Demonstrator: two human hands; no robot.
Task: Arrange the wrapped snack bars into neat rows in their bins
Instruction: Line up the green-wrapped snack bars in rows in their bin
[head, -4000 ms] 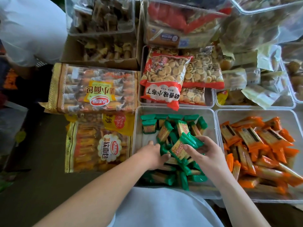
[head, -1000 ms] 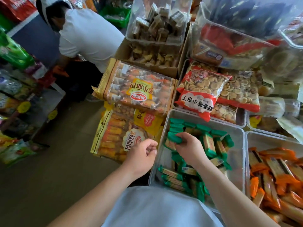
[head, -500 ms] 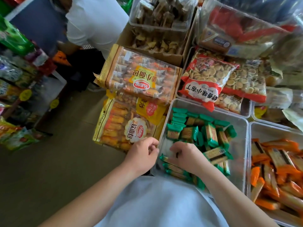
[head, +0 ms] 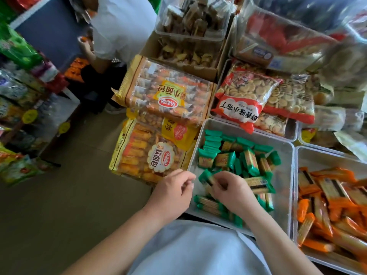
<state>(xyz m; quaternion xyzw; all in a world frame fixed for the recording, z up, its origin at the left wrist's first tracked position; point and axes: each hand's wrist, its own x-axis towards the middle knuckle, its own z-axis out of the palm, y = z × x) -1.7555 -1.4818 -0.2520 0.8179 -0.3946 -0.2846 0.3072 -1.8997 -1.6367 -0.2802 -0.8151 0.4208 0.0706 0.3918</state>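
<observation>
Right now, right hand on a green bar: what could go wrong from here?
1. The right hand pinches one green bar; if the grip is light, it could drop into the loose pile.
2. The neat row sits right against that pile, so setting a bar down may knock it askew.
3. The biscuit bag overhangs the far rim of the bin and may slide in.

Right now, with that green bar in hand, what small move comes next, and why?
Probably carry the green bar pinched in the right hand to the far left corner of the bin and lay it beside the neat row begun there, since the other green bars lie jumbled.
</observation>
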